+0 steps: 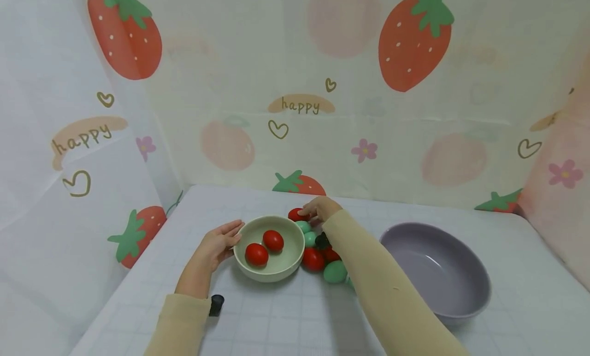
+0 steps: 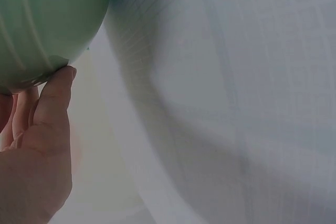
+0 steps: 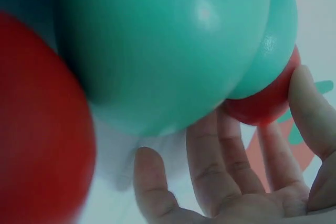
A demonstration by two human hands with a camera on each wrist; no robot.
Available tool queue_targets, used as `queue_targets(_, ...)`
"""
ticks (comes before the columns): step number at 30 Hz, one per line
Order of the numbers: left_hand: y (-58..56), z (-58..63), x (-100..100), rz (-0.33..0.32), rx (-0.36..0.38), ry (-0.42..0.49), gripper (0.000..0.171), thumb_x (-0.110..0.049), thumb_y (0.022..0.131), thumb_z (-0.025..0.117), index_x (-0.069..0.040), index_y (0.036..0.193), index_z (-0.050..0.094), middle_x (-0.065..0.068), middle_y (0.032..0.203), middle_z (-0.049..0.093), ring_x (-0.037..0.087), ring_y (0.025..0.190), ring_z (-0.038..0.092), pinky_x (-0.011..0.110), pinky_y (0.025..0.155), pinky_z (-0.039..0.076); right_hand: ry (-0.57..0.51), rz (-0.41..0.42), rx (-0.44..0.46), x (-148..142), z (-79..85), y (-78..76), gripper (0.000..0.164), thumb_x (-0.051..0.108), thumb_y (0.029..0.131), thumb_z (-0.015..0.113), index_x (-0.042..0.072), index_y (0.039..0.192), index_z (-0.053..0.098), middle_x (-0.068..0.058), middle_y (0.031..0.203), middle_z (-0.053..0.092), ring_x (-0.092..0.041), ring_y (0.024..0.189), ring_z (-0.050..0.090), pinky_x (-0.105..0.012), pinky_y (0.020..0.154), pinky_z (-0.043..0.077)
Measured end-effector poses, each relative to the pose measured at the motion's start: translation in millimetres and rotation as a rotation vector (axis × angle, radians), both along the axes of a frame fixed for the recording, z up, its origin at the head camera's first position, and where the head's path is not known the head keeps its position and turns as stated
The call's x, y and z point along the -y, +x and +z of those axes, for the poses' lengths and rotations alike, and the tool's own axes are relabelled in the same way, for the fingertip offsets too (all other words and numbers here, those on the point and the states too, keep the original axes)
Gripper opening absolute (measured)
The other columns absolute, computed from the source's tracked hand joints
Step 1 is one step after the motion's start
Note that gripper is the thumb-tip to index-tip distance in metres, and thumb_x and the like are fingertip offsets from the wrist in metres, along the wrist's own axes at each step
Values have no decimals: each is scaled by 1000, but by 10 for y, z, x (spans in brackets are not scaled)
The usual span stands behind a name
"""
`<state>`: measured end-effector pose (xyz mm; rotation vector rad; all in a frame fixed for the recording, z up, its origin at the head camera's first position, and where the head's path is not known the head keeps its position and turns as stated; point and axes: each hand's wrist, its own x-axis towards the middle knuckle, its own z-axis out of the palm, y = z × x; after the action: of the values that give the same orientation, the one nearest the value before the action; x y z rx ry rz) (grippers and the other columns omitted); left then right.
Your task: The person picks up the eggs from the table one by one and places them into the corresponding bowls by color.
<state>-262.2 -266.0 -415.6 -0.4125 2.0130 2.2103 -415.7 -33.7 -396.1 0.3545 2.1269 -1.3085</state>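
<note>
My left hand [image 1: 220,243] rests against the left side of a pale green bowl [image 1: 269,277], fingers fairly straight. In the left wrist view its fingertips touch the outside of the bowl [image 2: 58,14]. Two red eggs [image 1: 256,254] lie inside. To the right of the bowl, my right hand [image 1: 321,209] pinches another red egg [image 1: 298,214] at the far end of a group of eggs. The right wrist view shows thumb and fingers around this red egg [image 3: 262,103], partly hidden behind green eggs [image 3: 168,45].
Several green eggs [image 1: 335,272] and red eggs [image 1: 313,259] lie between the bowl and my right sleeve, which hides some. A large grey-purple basin [image 1: 438,274] stands at the right. Behind the white table [image 1: 272,330] hangs a strawberry-printed cloth [image 1: 322,151].
</note>
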Motion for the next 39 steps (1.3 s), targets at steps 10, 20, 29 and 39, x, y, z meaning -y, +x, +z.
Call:
queue_targets(10,-10,10,-4,6,10,15,52,3,98,50,1,148,35,15,149,36,24,132,42,32,96,45,-128,-101,-16,-194,98,63,48,8,91,67,6,137,54,-23,140,45,-36,119,55,-44,102,43)
queue_targets(20,-11,36,-9,-10,15,14,54,4,98,49,0,149,33,14,151,34,23,132,41,30,93,46,-277,-153,47,-324,220,65,48,2,94,61,8,141,51,-23,144,40,-36,123,52,-47,106,37)
queue_targets(29,8,33,-18,-12,27,19,55,2,99,49,-2,150,31,14,152,32,22,133,39,29,93,46,-326,-137,63,-391,339,170,49,6,95,61,9,142,48,-21,143,43,-35,123,51,-46,107,35)
queue_targets(39,-13,30,-30,-17,22,26,55,3,99,48,-2,151,30,14,152,31,27,137,35,43,109,33,-372,-112,27,-454,487,275,47,6,96,60,10,142,49,-20,141,45,-39,123,50,-48,108,34)
